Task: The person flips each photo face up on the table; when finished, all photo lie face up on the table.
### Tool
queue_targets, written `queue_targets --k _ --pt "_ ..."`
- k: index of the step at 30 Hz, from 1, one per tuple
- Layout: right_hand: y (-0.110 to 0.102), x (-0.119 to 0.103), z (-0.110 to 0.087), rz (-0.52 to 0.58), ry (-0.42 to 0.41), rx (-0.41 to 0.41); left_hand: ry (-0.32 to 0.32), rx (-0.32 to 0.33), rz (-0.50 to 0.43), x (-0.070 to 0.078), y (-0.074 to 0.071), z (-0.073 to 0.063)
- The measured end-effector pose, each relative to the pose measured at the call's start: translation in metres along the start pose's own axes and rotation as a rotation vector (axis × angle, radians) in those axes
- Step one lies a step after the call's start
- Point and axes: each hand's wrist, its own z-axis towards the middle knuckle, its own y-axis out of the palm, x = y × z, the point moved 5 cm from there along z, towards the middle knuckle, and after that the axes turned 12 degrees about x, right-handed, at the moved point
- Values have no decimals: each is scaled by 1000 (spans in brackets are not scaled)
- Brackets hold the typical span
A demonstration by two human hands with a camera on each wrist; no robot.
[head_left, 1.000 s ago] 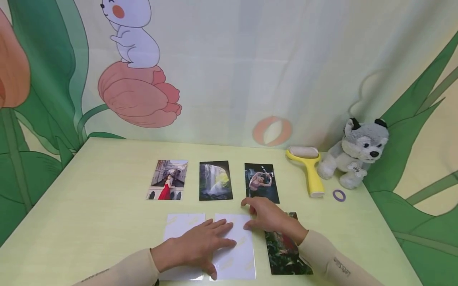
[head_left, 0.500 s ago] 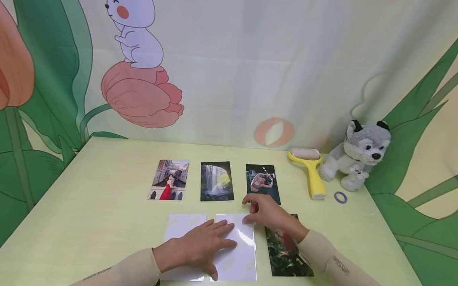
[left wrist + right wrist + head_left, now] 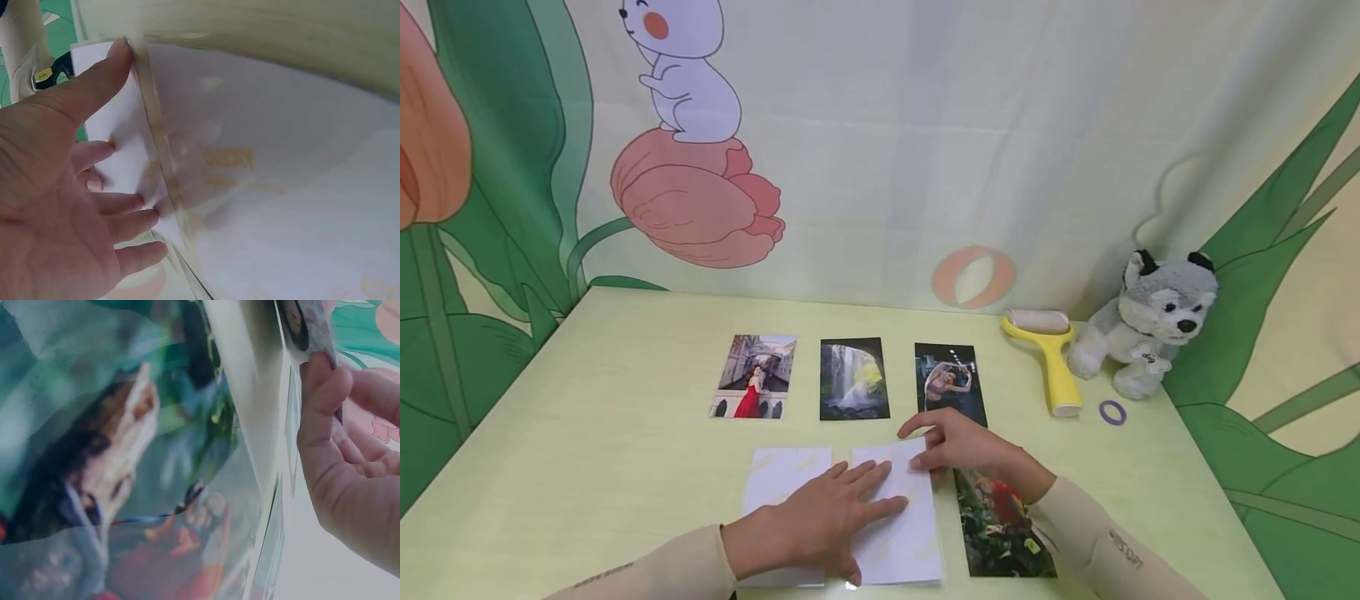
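My right hand (image 3: pixel 966 454) pinches the top right corner of a white-backed photo print (image 3: pixel 898 546), which is raised slightly from the table. In the right wrist view, thumb and fingers grip that print's corner (image 3: pixel 309 325), whose underside carries a picture. With its fingers spread, my left hand (image 3: pixel 820 521) rests over this print and a second white-backed print (image 3: pixel 786 475) to its left. The left wrist view shows the left hand (image 3: pixel 69 194) with straight fingers. A leafy photo with a red bird (image 3: pixel 1007 533) lies face up beneath my right forearm.
Behind the hands, a red-dress photo (image 3: pixel 752 379), a waterfall photo (image 3: pixel 853 379) and a stretching-person photo (image 3: pixel 947 375) lie in a row. A yellow-handled roller (image 3: pixel 1060 379), a purple ring (image 3: pixel 1112 412) and a plush husky (image 3: pixel 1150 325) occupy the back right, before a printed curtain.
The right-hand white-backed print's top corner has come up off the table in my right hand's pinch. My left hand stays spread in nearly the same place.
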Motion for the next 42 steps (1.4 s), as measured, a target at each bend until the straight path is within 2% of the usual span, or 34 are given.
queue_targets --k 6,12,20,27,34,37,42 --pt "-5 -5 -1 45 2 54 21 68 11 2 -6 0" --pt "-11 -9 -1 100 -15 134 53 182 -23 4 -11 3" --pt "-19 -10 0 205 26 233 58 305 -36 4 -16 10" --pt "-31 -19 0 324 -41 314 66 411 -19 3 -21 17" --pt "-40 -20 0 380 -30 398 76 597 8 1 -28 21" --pt "-43 -20 -1 406 -15 434 90 638 -51 0 -32 21" --pt "-46 -19 -2 434 0 486 121 709 -248 -7 -44 21"
